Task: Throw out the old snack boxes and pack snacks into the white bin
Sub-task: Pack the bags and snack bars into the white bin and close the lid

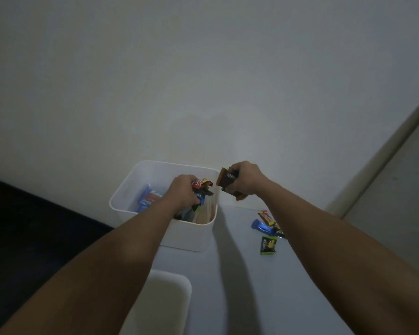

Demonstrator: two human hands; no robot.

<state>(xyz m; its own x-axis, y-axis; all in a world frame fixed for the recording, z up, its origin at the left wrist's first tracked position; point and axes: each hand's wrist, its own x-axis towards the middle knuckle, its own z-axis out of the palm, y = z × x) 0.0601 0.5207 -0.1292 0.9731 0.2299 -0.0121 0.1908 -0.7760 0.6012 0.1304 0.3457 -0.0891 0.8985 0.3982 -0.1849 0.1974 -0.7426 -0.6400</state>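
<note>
White plastic, rounded at the corners, the white bin (pixel 131 197) sits at centre frame on the pale tabletop (pixel 240 286), close against the wall. My left hand (pixel 183 193) is down inside its mouth, fingers curled round a bunch of small wrapped snacks (pixel 201 183), a red packet uppermost. My right hand (pixel 243 181) hovers just right of the rim, clutching a stack of brown and orange snack bars (pixel 224 181).

To do this step well, I judge I should lower the left bunch deep before letting go, lay it flat beside the blue and red packets (pixel 148 199) already lying at the bin's left side, then bring the right stack over the rim rather than drop it from outside.

Loose wrapped snacks (pixel 267 228), blue, red-yellow and green, lie scattered at right of centre, well apart from the bin, not yet packed. A second pale rounded container (pixel 169 286) shows at bottom centre.
</note>
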